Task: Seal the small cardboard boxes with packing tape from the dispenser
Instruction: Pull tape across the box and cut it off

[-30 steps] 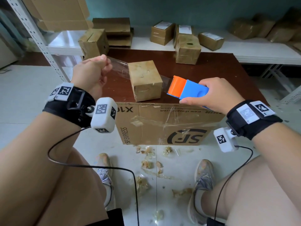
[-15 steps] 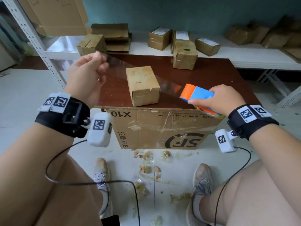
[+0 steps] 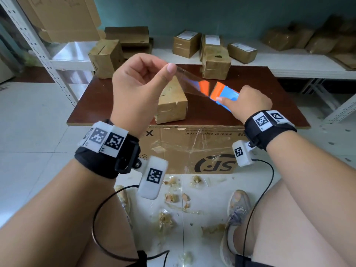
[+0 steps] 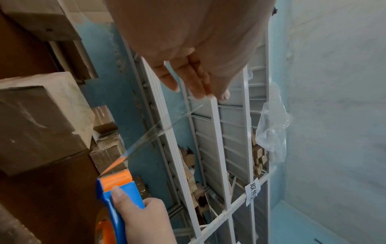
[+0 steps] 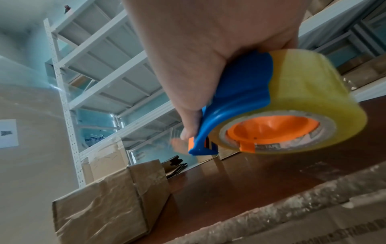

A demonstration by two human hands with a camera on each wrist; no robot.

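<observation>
A small taped cardboard box (image 3: 171,105) stands on the brown table (image 3: 250,78), near its front edge. My left hand (image 3: 163,68) is raised above the box and pinches the free end of a clear tape strip (image 3: 189,81) between thumb and fingers. The strip runs down to the right into the blue and orange dispenser (image 3: 224,94), which my right hand (image 3: 237,99) grips just right of the box. In the left wrist view the tape strip (image 4: 158,130) stretches taut from my fingertips (image 4: 198,82) to the dispenser (image 4: 117,183). The right wrist view shows the yellowish tape roll (image 5: 303,99) and the box (image 5: 112,203).
Two more small boxes (image 3: 107,56) (image 3: 215,63) sit at the table's back. A white shelf (image 3: 289,62) behind holds several boxes. A large printed carton (image 3: 192,149) stands under the table's front. A metal rack post (image 3: 44,54) rises at left. Tape scraps (image 3: 173,197) litter the floor.
My left hand has swung right with the tape end, from left of the box to above it. The dispenser has moved slightly farther back, so the stretched strip looks shorter.
</observation>
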